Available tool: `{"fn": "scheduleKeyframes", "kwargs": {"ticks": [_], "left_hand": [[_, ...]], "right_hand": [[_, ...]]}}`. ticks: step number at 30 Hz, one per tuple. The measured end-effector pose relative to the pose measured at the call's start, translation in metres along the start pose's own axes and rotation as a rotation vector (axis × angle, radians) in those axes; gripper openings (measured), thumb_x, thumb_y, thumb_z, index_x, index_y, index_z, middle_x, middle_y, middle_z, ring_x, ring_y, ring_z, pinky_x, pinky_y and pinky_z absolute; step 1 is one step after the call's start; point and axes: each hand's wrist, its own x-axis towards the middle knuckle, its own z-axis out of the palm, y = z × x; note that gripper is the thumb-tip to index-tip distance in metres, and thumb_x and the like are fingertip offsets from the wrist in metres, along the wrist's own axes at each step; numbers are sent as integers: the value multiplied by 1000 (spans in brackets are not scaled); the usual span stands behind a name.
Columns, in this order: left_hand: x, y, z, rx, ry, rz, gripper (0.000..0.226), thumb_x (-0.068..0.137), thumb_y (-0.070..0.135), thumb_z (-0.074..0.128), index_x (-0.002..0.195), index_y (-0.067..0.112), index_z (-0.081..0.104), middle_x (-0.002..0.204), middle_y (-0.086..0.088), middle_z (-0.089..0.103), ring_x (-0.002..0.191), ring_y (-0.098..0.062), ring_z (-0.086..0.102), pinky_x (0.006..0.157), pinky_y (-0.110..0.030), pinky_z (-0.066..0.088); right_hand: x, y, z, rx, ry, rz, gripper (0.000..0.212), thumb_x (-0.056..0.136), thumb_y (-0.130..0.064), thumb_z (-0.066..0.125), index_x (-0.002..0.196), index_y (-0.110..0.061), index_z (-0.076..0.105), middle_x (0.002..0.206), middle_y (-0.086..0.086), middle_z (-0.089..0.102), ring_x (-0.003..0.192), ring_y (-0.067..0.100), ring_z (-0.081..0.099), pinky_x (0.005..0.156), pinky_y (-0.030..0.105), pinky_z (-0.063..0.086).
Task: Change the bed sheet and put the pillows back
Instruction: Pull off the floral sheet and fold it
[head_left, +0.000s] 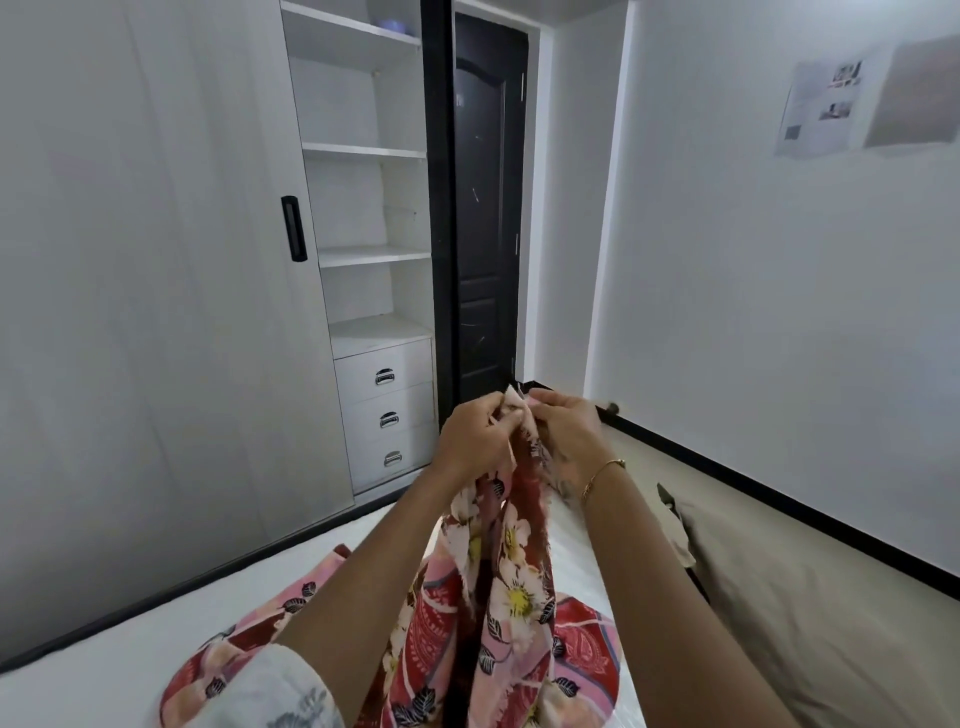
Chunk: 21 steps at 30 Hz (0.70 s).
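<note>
Bare white mattress (130, 660) under me, its left edge running close along the wardrobe (156, 260) w/ only a thin dark gap between. Right edge drops to a strip of beige floor (779, 545) that runs to the wall's black skirting, open back to the dark door (488, 208). Both arms stretched fwd, raised over the bed. My left hand (475, 441) & right hand (566, 431) are side by side, fingers pinched shut on the top edge of the floral sheet (498, 597). Sheet hangs bunched from that grip, rest pooled on the mattress btw my arms. Gold bracelet (602, 473) on right wrist.
</note>
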Motion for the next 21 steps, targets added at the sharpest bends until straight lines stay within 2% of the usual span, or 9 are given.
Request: {"fn": "scheduleKeyframes", "kwargs": {"ticks": [2,5,8,10,12,14,15,17,21], "left_hand": [[-2,-1,-6,-147,2,-89,29,96,16,44,69,17,55,61,8,57,66,-10,55,70,-24,46],[-2,2,-16,-271,-19,-152,32,93,19,40,62,14,46,60,-3,49,63,-19,49,70,-33,43],[-1,3,-25,-286,-81,-154,28,80,29,40,71,6,52,69,-17,50,67,-27,50,71,-39,42],[-1,3,-28,-275,-129,-138,38,80,30,41,75,-4,56,74,-24,56,69,-33,53,74,-36,44],[-2,3,-33,-280,-152,-136,33,82,27,44,74,-2,58,73,-23,57,69,-28,56,73,-29,46],[-3,0,-39,-351,-163,-177,10,85,16,49,76,12,52,71,-9,53,67,-17,53,68,-25,45],[-3,-3,-43,-407,-196,-200,8,83,9,53,81,15,49,74,-5,52,69,-14,52,68,-25,45],[-6,-14,-51,-482,-242,-245,25,78,0,56,91,17,45,86,-4,52,78,-14,51,69,-25,48],[-12,-24,-61,-473,-138,-306,23,83,-6,60,89,15,54,85,-5,56,79,-15,53,65,-21,47]], "right_hand": [[3,2,-1,-190,83,-87,24,87,-1,56,108,-9,66,105,12,65,94,22,64,84,34,56],[-4,-1,-1,-528,83,-228,24,86,-2,54,98,-18,68,90,-2,59,83,11,56,75,20,48],[-5,3,3,-868,40,-400,43,86,-14,58,126,-28,54,123,2,36,119,19,33,102,30,33],[-6,6,7,-994,-38,-541,42,87,-21,60,126,-34,53,135,-1,26,129,21,18,110,40,23],[-2,10,9,-921,-110,-600,27,90,-19,58,117,-21,62,130,4,44,125,23,38,105,41,38],[-2,16,8,-712,-119,-561,19,95,-16,51,107,-11,64,106,7,61,103,22,58,90,36,51],[-2,19,6,-601,-101,-539,18,96,-17,47,103,-12,63,98,7,62,95,21,60,87,35,52],[-7,23,2,-336,-116,-483,20,99,-17,40,94,-16,60,84,4,58,78,18,56,76,32,50],[-23,22,-10,153,-499,-224,26,98,-1,33,91,-3,58,65,0,59,49,4,52,47,15,43]]}}
